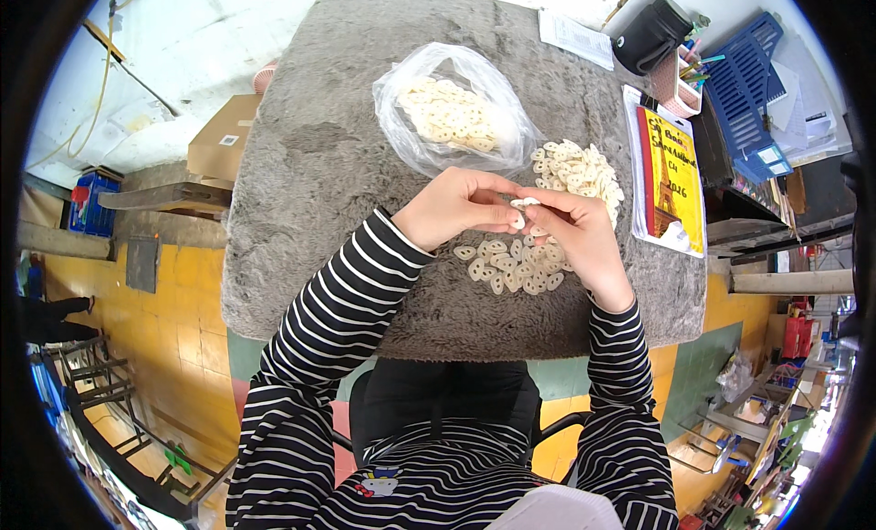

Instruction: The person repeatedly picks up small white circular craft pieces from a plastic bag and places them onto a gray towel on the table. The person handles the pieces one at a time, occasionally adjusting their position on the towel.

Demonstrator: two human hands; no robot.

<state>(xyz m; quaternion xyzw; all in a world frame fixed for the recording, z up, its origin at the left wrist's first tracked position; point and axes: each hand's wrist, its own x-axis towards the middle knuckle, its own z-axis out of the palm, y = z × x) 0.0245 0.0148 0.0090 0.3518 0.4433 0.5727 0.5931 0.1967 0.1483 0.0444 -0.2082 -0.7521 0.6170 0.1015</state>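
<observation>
My left hand (462,204) and my right hand (578,235) meet above the grey plush table cover. Between their fingertips are small cream flat pieces with holes (520,203), one pinched by each hand as far as I can see. Just below my hands lies a loose spread of the same cream pieces (516,267). Behind my right hand rises a denser heap of them (578,169). A clear plastic bag (401,137), its mouth open, holds many more beyond my left hand.
The grey plush cover (310,210) spans the table. To the right lies a yellow-covered notebook (671,165) in a clear sleeve. At the far right corner are papers (577,39), a black cylindrical container (652,35), a pink pen holder (675,84) and a blue rack (744,92). A cardboard box (222,137) stands left.
</observation>
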